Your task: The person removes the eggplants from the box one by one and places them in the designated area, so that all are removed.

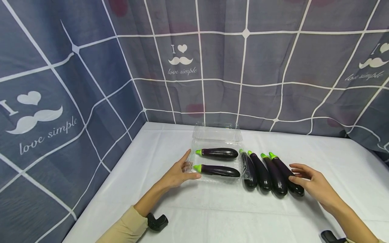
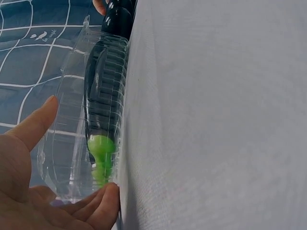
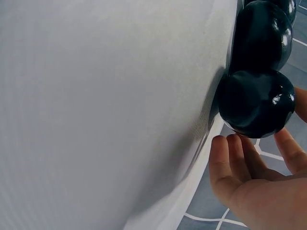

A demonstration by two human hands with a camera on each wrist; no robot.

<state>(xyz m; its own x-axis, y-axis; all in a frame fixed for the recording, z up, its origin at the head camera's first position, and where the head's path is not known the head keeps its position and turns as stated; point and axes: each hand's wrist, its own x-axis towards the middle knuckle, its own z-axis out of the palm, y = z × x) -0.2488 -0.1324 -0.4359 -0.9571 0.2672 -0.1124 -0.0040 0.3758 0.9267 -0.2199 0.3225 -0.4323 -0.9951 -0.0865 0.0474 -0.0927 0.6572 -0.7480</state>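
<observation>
A clear plastic clamshell box [image 1: 199,161] stands on the table with its lid [image 1: 217,134] folded back. Inside it two dark eggplants lie crosswise, a rear one [image 1: 220,153] and a front one [image 1: 220,170], their green stems to the left. My left hand [image 1: 177,172] is at the box's left end, fingers spread, its fingertips against the clear wall [image 2: 72,158]. Several more eggplants lie side by side right of the box. My right hand [image 1: 316,185] is around the rounded end of the rightmost eggplant [image 1: 284,172], thumb and fingers apart, fingertips right at its glossy skin [image 3: 256,103].
A white cloth [image 1: 182,212] covers the table. Behind and to the left hangs a grey-blue checked curtain [image 1: 222,60]. The leftmost loose eggplant [image 1: 250,172] lies close against the box's right edge.
</observation>
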